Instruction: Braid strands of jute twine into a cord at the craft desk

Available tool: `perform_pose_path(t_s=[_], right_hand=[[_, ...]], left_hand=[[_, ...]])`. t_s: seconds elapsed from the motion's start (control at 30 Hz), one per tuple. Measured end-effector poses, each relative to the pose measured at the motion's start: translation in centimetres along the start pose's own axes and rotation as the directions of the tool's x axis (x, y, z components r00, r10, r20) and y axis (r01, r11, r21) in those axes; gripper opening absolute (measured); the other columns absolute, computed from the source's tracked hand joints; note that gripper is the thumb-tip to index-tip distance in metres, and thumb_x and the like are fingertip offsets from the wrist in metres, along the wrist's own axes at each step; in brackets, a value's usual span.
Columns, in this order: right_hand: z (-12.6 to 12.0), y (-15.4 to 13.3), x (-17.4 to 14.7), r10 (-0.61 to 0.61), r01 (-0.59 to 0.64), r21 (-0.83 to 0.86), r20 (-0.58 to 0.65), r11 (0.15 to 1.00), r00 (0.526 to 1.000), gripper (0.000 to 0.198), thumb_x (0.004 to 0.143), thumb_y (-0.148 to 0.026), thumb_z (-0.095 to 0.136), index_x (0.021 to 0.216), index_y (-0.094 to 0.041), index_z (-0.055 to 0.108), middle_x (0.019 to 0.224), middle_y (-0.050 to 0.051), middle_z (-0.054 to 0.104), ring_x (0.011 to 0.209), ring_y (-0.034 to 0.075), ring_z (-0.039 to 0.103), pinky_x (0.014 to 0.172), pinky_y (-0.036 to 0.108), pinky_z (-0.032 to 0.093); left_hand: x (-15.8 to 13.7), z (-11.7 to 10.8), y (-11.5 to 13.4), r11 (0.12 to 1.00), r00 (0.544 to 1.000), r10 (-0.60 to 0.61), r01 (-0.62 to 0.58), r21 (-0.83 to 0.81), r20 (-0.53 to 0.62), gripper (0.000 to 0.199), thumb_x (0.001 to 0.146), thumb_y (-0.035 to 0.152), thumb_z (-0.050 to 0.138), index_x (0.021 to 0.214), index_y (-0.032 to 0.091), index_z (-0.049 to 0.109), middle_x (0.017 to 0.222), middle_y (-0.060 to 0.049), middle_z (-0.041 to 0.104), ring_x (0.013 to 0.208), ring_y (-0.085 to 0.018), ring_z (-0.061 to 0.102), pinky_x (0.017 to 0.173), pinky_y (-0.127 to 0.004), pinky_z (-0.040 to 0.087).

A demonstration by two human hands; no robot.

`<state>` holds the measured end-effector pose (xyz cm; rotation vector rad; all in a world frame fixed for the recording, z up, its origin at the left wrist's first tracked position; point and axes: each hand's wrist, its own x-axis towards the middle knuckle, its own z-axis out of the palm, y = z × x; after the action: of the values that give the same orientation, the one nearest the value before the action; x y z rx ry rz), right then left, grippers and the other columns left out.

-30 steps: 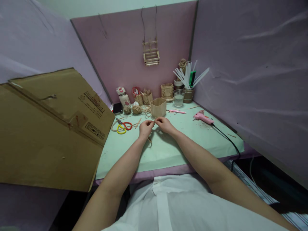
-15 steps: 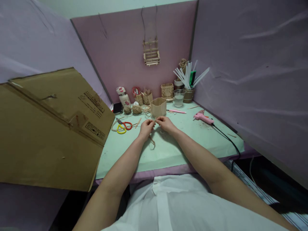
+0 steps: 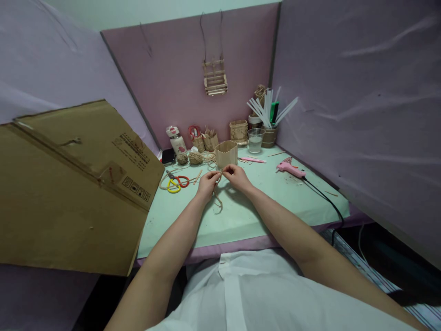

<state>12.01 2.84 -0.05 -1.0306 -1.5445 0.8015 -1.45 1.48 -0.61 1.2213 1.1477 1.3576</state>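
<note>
My left hand (image 3: 208, 182) is closed in a pinch on a strand of brown twine (image 3: 217, 201), whose loose tail hangs below the fingers onto the table. Fingertip to fingertip with it, my right hand (image 3: 237, 176) also pinches the twine; the short piece between them is mostly covered by the fingers. Just behind both hands stands a wooden-stick holder (image 3: 226, 155) with a scalloped rim, apart from the fingers. Scissors (image 3: 177, 182) with one red and one yellow handle lie left of my left hand, and a small wooden stick (image 3: 197, 177) is nearby.
A pink glue gun (image 3: 291, 168) with a black cord lies at the right. Twine balls (image 3: 195, 158), a bottle (image 3: 176, 140), a clear cup of liquid (image 3: 255, 140) and a pot of white glue sticks (image 3: 269, 136) line the back. A large cardboard sheet (image 3: 76, 193) leans at the left.
Both hands stay pinched together at nearly the same place. The fingers and the hanging twine have shifted slightly; the whole view has tilted a little.
</note>
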Motion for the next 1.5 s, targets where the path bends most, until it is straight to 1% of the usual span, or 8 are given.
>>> perform_pose_path(t_s=[0.53,0.67,0.77,0.83,1.07,1.2,1.4,1.5], right_hand=[[0.1,0.1,-0.4,-0.142,0.135,-0.191,-0.019,0.972,0.99,0.011,0.071,-0.023,0.054,0.069,-0.017,0.063,0.069,0.002,0.06,0.067,0.013,0.053,0.066,0.026,0.041],[0.3,-0.1,-0.6,-0.182,0.179,-0.172,-0.002,0.969,0.983,0.009,0.071,-0.022,0.053,0.068,-0.017,0.061,0.07,0.001,0.057,0.067,0.013,0.051,0.066,0.025,0.04],[0.5,-0.3,-0.8,-0.234,0.236,-0.102,0.03,0.966,0.972,0.01,0.072,-0.023,0.052,0.07,-0.017,0.06,0.073,0.001,0.057,0.068,0.012,0.051,0.067,0.025,0.04],[0.5,-0.4,-0.8,-0.211,0.213,-0.051,0.032,0.976,0.977,0.01,0.071,-0.023,0.052,0.071,-0.017,0.06,0.074,0.001,0.058,0.069,0.012,0.051,0.067,0.025,0.041],[0.2,-0.1,-0.2,0.078,-0.088,0.111,0.094,0.99,0.993,0.014,0.067,-0.03,0.058,0.07,-0.016,0.06,0.067,0.0,0.061,0.064,0.013,0.054,0.064,0.026,0.042],[0.2,0.2,0.0,0.072,-0.087,0.157,0.099,0.984,0.992,0.017,0.065,-0.034,0.062,0.069,-0.018,0.059,0.066,0.0,0.061,0.064,0.013,0.054,0.065,0.026,0.043],[0.0,0.6,0.3,0.07,-0.082,0.203,0.066,0.976,0.995,0.02,0.063,-0.036,0.062,0.068,-0.017,0.059,0.063,-0.001,0.059,0.062,0.012,0.052,0.062,0.026,0.041],[-0.1,0.3,0.1,0.115,-0.135,0.222,0.1,0.966,0.988,0.022,0.064,-0.037,0.063,0.068,-0.016,0.059,0.061,-0.001,0.057,0.06,0.012,0.05,0.059,0.025,0.039]], left_hand=[[-0.2,0.4,0.2,0.994,0.994,0.065,-0.057,0.092,-0.09,0.017,0.06,0.029,0.068,0.069,0.015,0.065,0.064,0.0,0.061,0.064,-0.011,0.053,0.062,-0.024,0.041],[0.0,0.1,0.3,0.988,0.991,-0.124,0.118,-0.095,-0.059,0.013,0.063,0.025,0.064,0.06,0.016,0.056,0.054,0.003,0.05,0.052,-0.008,0.045,0.052,-0.022,0.038],[0.1,-0.3,0.7,0.909,0.941,-0.322,0.338,-0.242,0.105,0.014,0.066,0.023,0.061,0.059,0.016,0.052,0.052,0.002,0.048,0.048,-0.008,0.044,0.051,-0.024,0.041],[-0.1,-0.3,1.0,0.876,0.915,-0.354,0.397,-0.275,0.193,0.01,0.067,0.022,0.061,0.063,0.016,0.054,0.054,0.0,0.05,0.049,-0.009,0.047,0.051,-0.024,0.043],[-0.6,0.7,0.9,0.971,0.988,-0.137,0.149,-0.189,0.076,0.019,0.069,0.025,0.067,0.077,0.016,0.051,0.06,0.003,0.052,0.052,-0.006,0.05,0.045,-0.015,0.035],[-0.7,0.7,0.9,0.987,0.995,-0.078,0.086,-0.139,0.063,0.021,0.071,0.026,0.066,0.08,0.016,0.05,0.064,0.003,0.054,0.052,-0.005,0.051,0.046,-0.015,0.033],[-0.8,0.5,0.4,0.992,0.966,-0.098,0.114,-0.053,0.24,0.022,0.073,0.034,0.063,0.076,0.013,0.055,0.064,0.0,0.056,0.042,-0.003,0.032,0.04,-0.017,0.019],[-0.6,0.4,-0.1,0.998,0.975,-0.037,0.024,0.059,0.219,0.02,0.072,0.032,0.061,0.074,0.012,0.057,0.06,0.001,0.054,0.043,-0.004,0.032,0.042,-0.019,0.02]])
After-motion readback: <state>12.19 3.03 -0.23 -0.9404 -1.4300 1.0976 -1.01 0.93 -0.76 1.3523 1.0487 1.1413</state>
